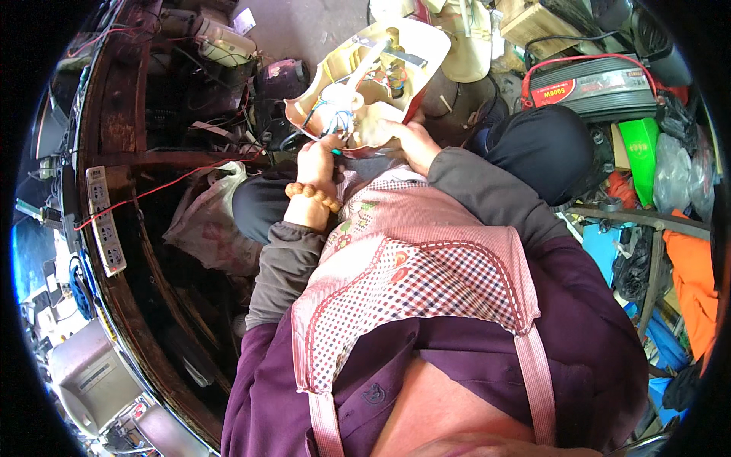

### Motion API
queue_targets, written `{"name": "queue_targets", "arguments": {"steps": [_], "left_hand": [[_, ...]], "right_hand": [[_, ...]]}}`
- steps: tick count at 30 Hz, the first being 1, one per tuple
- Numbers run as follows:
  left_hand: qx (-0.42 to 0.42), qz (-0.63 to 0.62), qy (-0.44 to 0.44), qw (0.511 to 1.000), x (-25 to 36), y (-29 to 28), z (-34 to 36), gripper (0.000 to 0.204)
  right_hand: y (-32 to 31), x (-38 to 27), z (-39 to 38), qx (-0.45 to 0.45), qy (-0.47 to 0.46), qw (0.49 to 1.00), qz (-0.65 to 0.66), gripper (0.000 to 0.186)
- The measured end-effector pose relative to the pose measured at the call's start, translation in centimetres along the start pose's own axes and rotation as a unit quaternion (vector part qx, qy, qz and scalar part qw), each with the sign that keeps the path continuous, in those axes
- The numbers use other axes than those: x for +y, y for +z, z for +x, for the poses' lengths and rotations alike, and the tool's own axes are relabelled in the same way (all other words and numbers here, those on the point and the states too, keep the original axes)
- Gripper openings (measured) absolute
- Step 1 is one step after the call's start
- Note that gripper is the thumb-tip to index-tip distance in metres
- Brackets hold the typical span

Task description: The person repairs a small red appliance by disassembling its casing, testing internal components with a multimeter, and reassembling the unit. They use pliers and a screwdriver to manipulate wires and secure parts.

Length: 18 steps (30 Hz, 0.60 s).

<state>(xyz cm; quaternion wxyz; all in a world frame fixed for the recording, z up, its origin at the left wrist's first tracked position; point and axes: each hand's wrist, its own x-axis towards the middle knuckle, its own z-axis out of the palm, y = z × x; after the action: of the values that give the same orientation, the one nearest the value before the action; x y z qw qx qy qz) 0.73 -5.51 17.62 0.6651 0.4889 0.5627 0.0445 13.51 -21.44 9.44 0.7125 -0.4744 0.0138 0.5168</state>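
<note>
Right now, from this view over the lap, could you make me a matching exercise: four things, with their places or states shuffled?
1. open cream plastic housing
2. tan round-beaded bracelet
3. long white plastic power strip
4. ribbed dark-grey box

A. along the dark wooden frame
B. beneath an arching red cable
C. at the left hand and right hand
D. around the left wrist

Pairs: 1-C, 2-D, 3-A, 4-B

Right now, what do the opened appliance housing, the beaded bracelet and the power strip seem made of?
Opened appliance housing: likely moulded cream plastic with a light sheen, judging by its smooth, curved walls. Beaded bracelet: perhaps polished wood or plastic, from its rounded tan beads. Power strip: probably rigid white plastic, fairly matt, given its even casing.
</note>
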Motion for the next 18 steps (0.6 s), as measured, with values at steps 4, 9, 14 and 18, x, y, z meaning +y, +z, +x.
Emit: {"name": "queue_targets", "arguments": {"steps": [4,9,14,18], "left_hand": [[-0.019,-0.035,-0.007,0.999,1.0,-1.7,1.2,0.014],[-0.047,-0.027,-0.015,0.998,1.5,-2.5,1.5,0.014],[-0.074,-0.011,0.019,0.997,1.2,-3.3,1.4,0.015],[-0.116,-0.029,0.038,0.992,1.6,-5.2,2.4,0.014]], "right_hand": [[-2.0,-3.9,-0.6,0.183,0.017,0.983,0.004,0.108],[-9.9,-5.9,7.8,0.294,-0.158,0.940,0.073,0.085],[-10.1,-8.1,9.6,0.207,-0.083,0.964,0.143,0.068],[-10.0,-7.9,8.3,0.180,-0.089,0.968,0.154,0.056]]}}
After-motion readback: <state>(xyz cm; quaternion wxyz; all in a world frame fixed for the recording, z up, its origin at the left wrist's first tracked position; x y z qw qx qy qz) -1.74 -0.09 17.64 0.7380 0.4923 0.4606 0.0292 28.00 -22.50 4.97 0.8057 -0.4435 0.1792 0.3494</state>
